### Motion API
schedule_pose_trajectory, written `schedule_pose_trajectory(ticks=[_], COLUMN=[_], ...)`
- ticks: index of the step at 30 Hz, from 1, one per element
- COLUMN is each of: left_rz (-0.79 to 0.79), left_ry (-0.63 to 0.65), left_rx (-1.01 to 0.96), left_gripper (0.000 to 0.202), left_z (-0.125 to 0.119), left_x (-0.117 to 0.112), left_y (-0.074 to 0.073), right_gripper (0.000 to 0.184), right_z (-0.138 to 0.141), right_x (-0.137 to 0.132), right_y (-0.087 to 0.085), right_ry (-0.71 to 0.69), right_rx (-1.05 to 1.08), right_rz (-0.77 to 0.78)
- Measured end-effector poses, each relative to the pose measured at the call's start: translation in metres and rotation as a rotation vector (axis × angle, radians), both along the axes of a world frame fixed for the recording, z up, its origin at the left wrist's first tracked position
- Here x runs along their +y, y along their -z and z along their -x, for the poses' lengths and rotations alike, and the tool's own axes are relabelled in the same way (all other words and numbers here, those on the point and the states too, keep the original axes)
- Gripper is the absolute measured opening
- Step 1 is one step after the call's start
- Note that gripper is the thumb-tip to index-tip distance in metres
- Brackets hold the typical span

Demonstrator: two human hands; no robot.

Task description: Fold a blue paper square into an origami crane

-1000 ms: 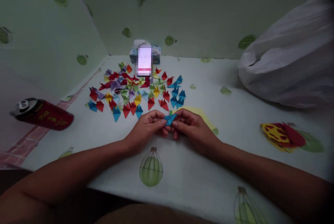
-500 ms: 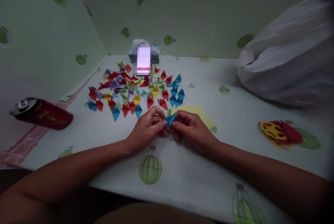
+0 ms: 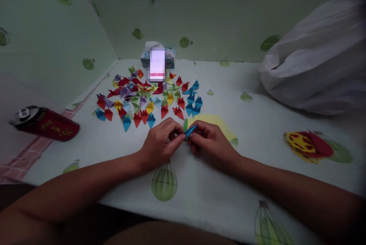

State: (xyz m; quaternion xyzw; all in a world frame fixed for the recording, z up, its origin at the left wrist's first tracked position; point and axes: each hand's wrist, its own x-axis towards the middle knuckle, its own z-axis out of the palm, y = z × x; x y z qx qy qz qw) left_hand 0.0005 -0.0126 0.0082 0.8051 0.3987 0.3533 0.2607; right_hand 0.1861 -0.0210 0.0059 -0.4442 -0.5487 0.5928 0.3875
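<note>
A small folded piece of blue paper [image 3: 190, 131] is pinched between my two hands, above the middle of the table. My left hand [image 3: 163, 140] grips its lower left end between thumb and curled fingers. On the other side my right hand [image 3: 210, 139] holds it with thumb and forefinger, the remaining fingers curled beneath. Just behind my hands lies a sheet of yellow paper [image 3: 220, 125] with a green strip at its left, partly covered by my hands. Beyond, many folded paper cranes [image 3: 144, 116] in red, blue, yellow, green and purple are spread over the table.
A phone [image 3: 157, 64] with a lit, blurred screen leans on a tissue box [image 3: 170, 58] at the back. On the left, a red drink can [image 3: 54, 124] stands. A white plastic bag [image 3: 311, 73] and red and yellow paper cut-outs [image 3: 305, 146] are on the right.
The blue paper has turned a little and looks narrower. My left fingers have shifted slightly right and closed in at its lower end; my right hand has hardly moved.
</note>
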Motion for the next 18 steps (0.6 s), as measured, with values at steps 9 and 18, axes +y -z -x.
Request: schedule_pose_trajectory(ticks=[9,18], left_rz=[-0.061,0.007], left_ry=[0.039,-0.019], left_rx=[0.009,-0.028], left_gripper=[0.009,0.007], left_z=[-0.0002,-0.0004], left_x=[0.0003,0.0001], left_y=[0.0014,-0.0018], right_gripper=[0.009,0.013], right_z=[-0.0008,-0.0011], right_x=[-0.0014,-0.0027], right_y=[-0.0024,0.0000], right_ry=[0.035,0.020], right_rx=[-0.083,-0.070], right_rz=[-0.079,-0.084])
